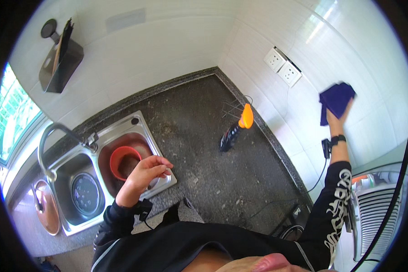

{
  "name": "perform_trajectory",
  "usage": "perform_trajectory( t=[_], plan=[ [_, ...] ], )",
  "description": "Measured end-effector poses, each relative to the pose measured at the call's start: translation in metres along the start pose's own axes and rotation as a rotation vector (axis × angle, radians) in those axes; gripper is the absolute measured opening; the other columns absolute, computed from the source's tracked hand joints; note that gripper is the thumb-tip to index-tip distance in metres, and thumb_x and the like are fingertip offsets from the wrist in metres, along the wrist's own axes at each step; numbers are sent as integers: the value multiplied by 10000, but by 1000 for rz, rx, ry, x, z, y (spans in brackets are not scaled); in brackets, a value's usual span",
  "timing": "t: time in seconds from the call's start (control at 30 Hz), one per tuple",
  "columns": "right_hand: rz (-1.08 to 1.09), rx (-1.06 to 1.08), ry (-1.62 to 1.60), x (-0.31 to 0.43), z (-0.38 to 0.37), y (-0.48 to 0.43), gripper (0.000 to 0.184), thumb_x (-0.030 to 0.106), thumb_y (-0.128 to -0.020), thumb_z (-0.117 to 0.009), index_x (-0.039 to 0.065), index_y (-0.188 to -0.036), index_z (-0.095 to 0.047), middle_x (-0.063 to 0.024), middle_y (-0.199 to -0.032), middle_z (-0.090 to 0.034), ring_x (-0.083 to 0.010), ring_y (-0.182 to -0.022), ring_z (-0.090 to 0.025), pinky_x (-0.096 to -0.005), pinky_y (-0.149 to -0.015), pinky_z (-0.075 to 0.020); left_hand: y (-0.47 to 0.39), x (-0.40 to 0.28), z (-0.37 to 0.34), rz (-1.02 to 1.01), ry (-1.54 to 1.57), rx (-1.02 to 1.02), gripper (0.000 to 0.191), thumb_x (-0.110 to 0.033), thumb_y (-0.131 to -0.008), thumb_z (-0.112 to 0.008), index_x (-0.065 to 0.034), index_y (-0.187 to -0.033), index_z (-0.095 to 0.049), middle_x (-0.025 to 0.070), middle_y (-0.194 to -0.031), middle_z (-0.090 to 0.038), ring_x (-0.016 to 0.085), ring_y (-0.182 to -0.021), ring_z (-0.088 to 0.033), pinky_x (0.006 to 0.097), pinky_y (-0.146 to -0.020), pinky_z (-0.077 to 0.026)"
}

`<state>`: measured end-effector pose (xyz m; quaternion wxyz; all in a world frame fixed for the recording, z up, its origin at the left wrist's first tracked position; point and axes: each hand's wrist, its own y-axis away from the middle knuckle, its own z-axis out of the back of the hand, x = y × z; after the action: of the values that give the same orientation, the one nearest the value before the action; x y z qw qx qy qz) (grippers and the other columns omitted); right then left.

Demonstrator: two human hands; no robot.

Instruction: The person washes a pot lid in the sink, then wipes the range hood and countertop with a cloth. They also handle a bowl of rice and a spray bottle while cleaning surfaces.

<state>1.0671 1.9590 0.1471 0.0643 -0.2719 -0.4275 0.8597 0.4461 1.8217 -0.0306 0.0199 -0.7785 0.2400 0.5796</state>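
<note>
My right hand (340,114) is spread behind a folded dark purple cloth (336,98) against the white tiled wall at the right, so most of its fingers are hidden. My left hand (153,170) is over the near edge of the steel double sink (166,182), fingers loosely curled, with nothing seen in it. Behind it, a red plastic bucket (120,158) sits in the right basin. On the dark stone counter (197,136), between my hands, stands a black spray bottle with an orange trigger head (247,116).
Beyond the bottle is a wire rack (232,108). Two wall sockets (282,66) are left of the cloth. A curved faucet (59,127) rises over the sink; a pan lid (47,207) lies beside it. A utensil holder (63,64) hangs upper left. Cables run at the right.
</note>
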Motion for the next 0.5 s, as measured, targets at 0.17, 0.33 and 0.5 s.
perform_trajectory(
  t=[0.17, 0.33, 0.5],
  plan=[
    [366, -74, 141, 118, -44, -118, 303, 186, -701, -634, 51, -973, -620, -124, -1139, -550, -285, -1146, -435, -487, -1056, -231, -14, -16, 55, 35, 57, -348, 109, -45, -876, -488, -22, -953, -561, 72, -933, -612, 138, -800, -596, 259, -721, -480],
    [434, -3, 270, 230, -72, -197, 448, 253, -752, -606, 123, -1177, -552, -43, -1166, -534, -241, -1168, -415, -466, -1069, -207, -6, -17, 97, -64, 180, -505, 130, -43, -869, -496, -27, -983, -555, 53, -928, -607, 119, -764, -591, 245, -711, -478],
    [463, 34, 225, 302, -114, -227, 505, 296, -739, -656, 122, -1196, -529, -45, -1208, -507, -246, -1196, -392, -465, -1073, -203, -8, -14, 119, -58, 216, -589, 124, -62, -873, -514, -35, -990, -546, 67, -940, -604, 132, -755, -595, 253, -695, -483]
  ],
)
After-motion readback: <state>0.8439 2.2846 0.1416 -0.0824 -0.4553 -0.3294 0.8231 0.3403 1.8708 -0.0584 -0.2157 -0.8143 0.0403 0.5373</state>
